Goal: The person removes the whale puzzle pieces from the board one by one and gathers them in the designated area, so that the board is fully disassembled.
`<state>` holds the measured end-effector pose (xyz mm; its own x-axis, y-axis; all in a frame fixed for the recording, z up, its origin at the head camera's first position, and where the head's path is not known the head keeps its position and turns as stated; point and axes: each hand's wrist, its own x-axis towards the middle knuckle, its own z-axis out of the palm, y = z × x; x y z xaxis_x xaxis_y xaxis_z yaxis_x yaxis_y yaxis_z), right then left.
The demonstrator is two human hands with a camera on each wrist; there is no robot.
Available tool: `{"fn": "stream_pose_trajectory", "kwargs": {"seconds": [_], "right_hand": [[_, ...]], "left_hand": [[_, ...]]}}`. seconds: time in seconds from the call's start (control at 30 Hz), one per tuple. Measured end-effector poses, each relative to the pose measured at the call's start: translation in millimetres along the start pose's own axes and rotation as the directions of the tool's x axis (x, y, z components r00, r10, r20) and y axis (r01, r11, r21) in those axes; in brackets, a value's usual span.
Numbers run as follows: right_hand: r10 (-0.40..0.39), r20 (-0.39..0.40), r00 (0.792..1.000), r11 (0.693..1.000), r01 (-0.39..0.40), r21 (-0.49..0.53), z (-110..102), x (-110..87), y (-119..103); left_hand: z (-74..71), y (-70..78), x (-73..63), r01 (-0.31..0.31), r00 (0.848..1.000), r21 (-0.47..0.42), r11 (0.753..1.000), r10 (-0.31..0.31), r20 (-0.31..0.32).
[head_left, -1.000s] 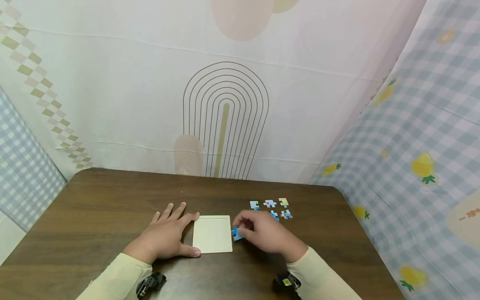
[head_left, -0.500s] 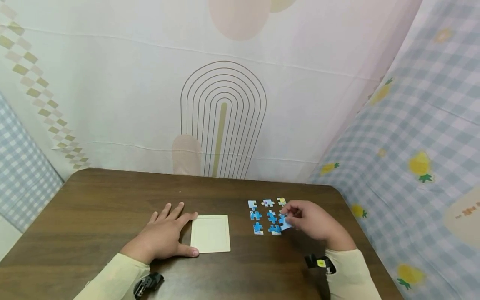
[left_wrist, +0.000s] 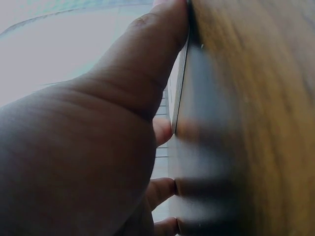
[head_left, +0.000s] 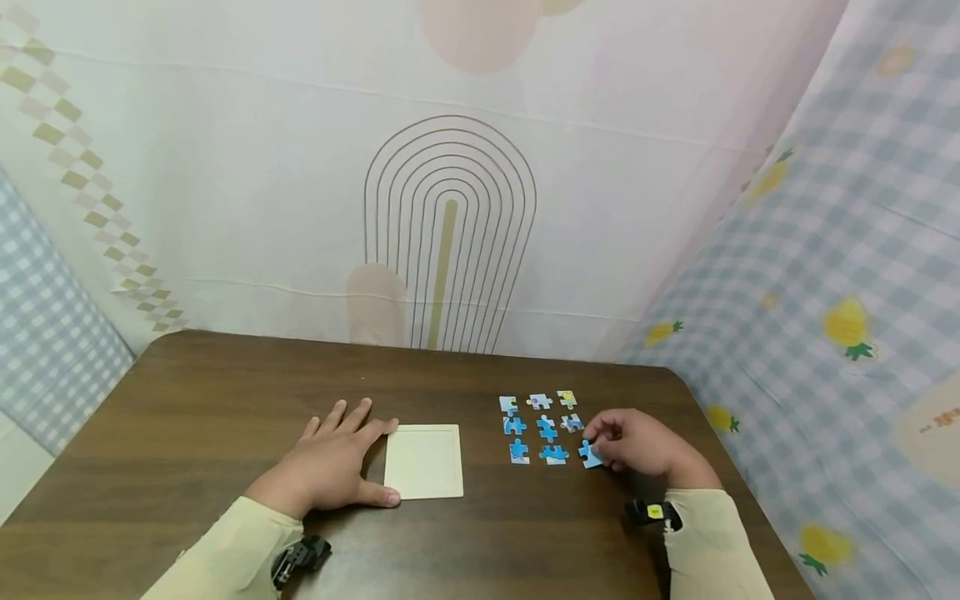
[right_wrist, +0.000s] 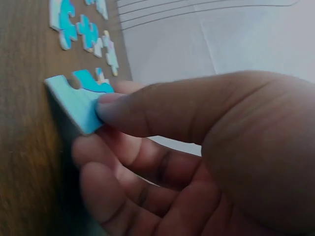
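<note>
My right hand (head_left: 637,442) pinches a blue corner puzzle piece (right_wrist: 81,98) between thumb and fingers, at the lower right of the laid-out pieces. Several other blue and white puzzle pieces (head_left: 547,428) lie in spaced rows on the table to its left and beyond. A pale square puzzle frame (head_left: 423,462) with a shallow raised border lies flat in the middle. My left hand (head_left: 330,462) spreads over the table at the frame's left side, thumb and index fingertip touching its corners. In the left wrist view the thumb (left_wrist: 142,59) hides most of the frame's edge.
The brown wooden table (head_left: 450,550) runs back to a white printed cloth (head_left: 262,183). A blue checked cloth (head_left: 810,400) hangs along the right side. Black wrist cameras sit on both sleeves.
My right hand has moved from the frame's right edge to the right side of the piece rows, carrying the corner puzzle piece. The left hand stays at the frame.
</note>
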<state>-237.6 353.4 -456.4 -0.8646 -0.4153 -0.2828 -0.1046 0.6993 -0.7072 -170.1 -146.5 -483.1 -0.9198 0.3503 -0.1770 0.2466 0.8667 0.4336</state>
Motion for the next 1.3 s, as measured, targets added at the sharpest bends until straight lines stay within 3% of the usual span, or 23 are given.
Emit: {"fn": "stream_pose_trajectory", "kwargs": {"seconds": [0.23,0.47,0.97,1.13,1.3], "right_hand": [[0.024,-0.102,0.995,0.998,-0.029,-0.049,4,5.8,2],[0.076,-0.125,0.989,0.995,-0.082,-0.048,11,2.1,0],[0.086,-0.159,0.983,0.987,-0.106,-0.119,18,1.8,-5],[0.019,-0.232,0.973,0.967,-0.076,-0.242,18,-4.7,-17],[-0.126,-0.345,0.930,0.931,-0.009,-0.366,20,-14.1,-36]], "left_hand": [[-4.4,3.8,1.6,-0.005,1.000,0.019,1.000,0.005,-0.006],[-4.0,6.2,-2.4,-0.003,1.000,0.014,1.000,0.003,0.002],[0.3,1.7,-2.0,0.006,1.000,-0.048,0.999,-0.007,-0.019],[0.1,-6.3,-3.6,-0.010,0.995,-0.058,0.998,0.004,-0.102],[-8.6,-13.2,-11.3,0.004,0.971,-0.015,1.000,-0.007,-0.238]]}}
